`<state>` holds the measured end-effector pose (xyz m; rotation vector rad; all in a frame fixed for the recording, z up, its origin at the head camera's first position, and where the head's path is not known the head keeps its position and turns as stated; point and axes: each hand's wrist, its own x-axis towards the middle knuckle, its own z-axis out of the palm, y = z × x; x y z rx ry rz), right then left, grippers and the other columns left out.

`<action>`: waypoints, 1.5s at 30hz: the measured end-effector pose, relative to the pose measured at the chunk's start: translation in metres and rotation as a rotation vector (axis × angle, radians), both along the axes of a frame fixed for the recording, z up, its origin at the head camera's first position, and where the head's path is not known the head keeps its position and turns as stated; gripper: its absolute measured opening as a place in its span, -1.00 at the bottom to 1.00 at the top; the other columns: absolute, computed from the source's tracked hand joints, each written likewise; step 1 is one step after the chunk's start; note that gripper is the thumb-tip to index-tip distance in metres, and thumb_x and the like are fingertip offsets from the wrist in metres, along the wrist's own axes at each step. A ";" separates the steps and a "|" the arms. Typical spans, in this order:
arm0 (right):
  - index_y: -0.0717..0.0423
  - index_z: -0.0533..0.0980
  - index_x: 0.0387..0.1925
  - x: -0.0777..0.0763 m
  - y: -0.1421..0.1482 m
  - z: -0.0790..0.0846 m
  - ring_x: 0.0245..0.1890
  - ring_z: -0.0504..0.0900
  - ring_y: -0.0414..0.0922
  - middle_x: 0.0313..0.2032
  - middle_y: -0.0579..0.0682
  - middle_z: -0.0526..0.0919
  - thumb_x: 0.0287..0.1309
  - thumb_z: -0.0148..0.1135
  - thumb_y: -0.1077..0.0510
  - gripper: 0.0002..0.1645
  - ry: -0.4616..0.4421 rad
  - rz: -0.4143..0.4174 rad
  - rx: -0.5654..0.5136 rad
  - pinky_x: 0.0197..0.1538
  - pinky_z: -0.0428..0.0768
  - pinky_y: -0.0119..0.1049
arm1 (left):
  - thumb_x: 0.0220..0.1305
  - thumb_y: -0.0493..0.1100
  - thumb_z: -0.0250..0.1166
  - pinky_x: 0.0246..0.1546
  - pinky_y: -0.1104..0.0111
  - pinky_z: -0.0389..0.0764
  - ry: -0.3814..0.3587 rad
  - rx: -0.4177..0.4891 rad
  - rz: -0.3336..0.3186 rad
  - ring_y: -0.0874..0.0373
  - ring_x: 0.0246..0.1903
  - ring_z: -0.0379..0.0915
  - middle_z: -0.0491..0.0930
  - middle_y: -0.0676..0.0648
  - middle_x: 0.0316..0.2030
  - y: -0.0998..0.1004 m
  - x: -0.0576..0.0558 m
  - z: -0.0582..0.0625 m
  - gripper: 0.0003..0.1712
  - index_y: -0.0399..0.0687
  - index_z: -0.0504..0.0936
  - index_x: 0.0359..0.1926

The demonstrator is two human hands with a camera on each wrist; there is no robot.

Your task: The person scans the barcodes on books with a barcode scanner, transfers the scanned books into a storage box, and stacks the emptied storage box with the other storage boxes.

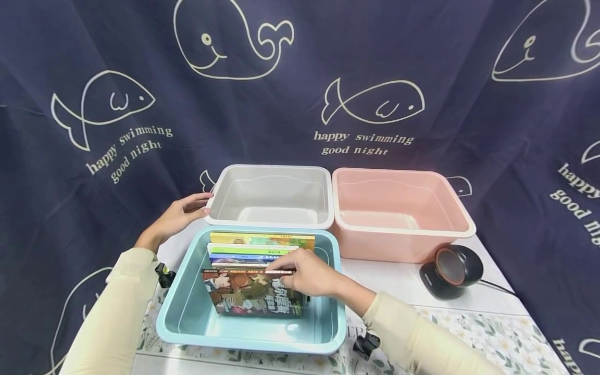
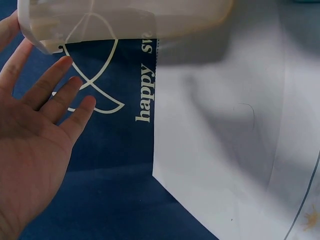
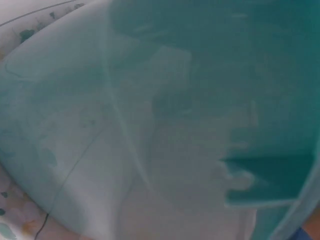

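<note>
My left hand [image 1: 182,212] is at the left rim of the light grey bin [image 1: 213,221], its fingers spread. In the left wrist view, fingertips of this hand [image 2: 40,125] touch the corner of that bin [image 2: 125,20]. With thumb in front and fingers over the top edge, my right hand [image 1: 309,272] pinches the front book [image 1: 248,294], which has a dark, illustrated cover. The book stands upright inside the blue bin [image 1: 171,312]. Behind it stand several more books [image 1: 260,250], one with a yellow cover. The right wrist view is filled by the blue bin's wall [image 3: 150,125], hiding the hand.
To the right of the grey bin is a pink bin [image 1: 394,247]. A black, round-headed device [image 1: 452,271] with a cord stands before it. A floral mat [image 1: 487,333] covers the table's front part, and a dark blue curtain [image 1: 262,120] hangs behind.
</note>
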<state>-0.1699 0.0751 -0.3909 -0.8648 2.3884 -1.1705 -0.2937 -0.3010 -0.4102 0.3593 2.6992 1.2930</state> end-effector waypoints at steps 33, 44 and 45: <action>0.12 0.64 0.20 0.006 0.098 0.093 -0.31 0.76 -0.21 0.06 0.14 0.77 0.30 0.26 0.37 -0.54 0.100 -0.287 -0.210 -0.33 0.74 -0.35 | 0.50 0.03 0.27 0.43 -0.25 0.35 -0.029 0.037 0.018 -0.29 0.43 0.34 0.37 -0.29 0.47 0.001 -0.003 -0.002 -0.24 0.04 0.23 0.59; 0.03 0.63 0.23 0.042 0.157 0.106 -0.22 0.78 -0.31 -0.03 -0.36 0.77 0.34 0.31 0.29 -0.56 0.231 -0.475 -0.195 -0.22 0.75 -0.42 | 0.47 0.17 0.27 0.45 -0.24 0.34 -0.017 0.029 0.011 -0.26 0.44 0.34 0.38 -0.22 0.48 -0.002 -0.004 -0.005 -0.21 0.07 0.26 0.58; -0.01 0.63 0.24 0.046 0.163 0.104 -0.30 0.77 -0.33 -0.07 -0.38 0.77 0.35 0.33 0.26 -0.55 0.235 -0.510 -0.172 -0.34 0.71 -0.44 | 0.47 0.18 0.27 0.44 -0.25 0.34 -0.015 0.029 0.011 -0.26 0.44 0.34 0.38 -0.22 0.48 -0.003 -0.004 -0.005 -0.21 0.07 0.26 0.57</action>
